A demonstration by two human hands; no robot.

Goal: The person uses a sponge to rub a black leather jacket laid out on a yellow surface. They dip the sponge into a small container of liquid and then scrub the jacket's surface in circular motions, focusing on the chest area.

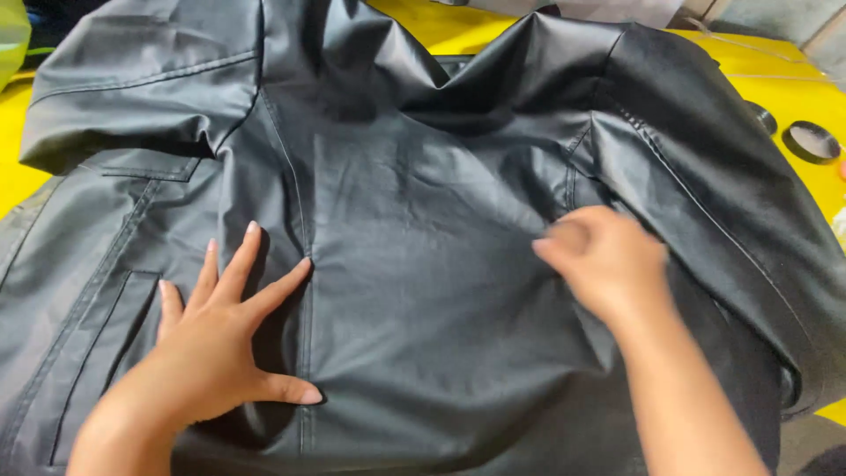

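A dark grey-black jacket [414, 220] of smooth, slightly shiny fabric lies spread over a yellow table [775, 79]. My left hand [211, 339] lies flat on its lower left part with the fingers spread, beside a vertical seam and a pocket. My right hand [604, 260] is blurred and rests on the fabric right of the middle, fingers curled loosely; I cannot tell whether it pinches the cloth. One sleeve [141, 79] lies folded at the upper left, and the other sleeve [731, 203] runs down the right side.
Two round black lids or rings [811, 141] sit on the yellow surface at the far right. A pale green thing [11, 35] shows at the top left corner. Yellow table shows at the left edge and bottom right.
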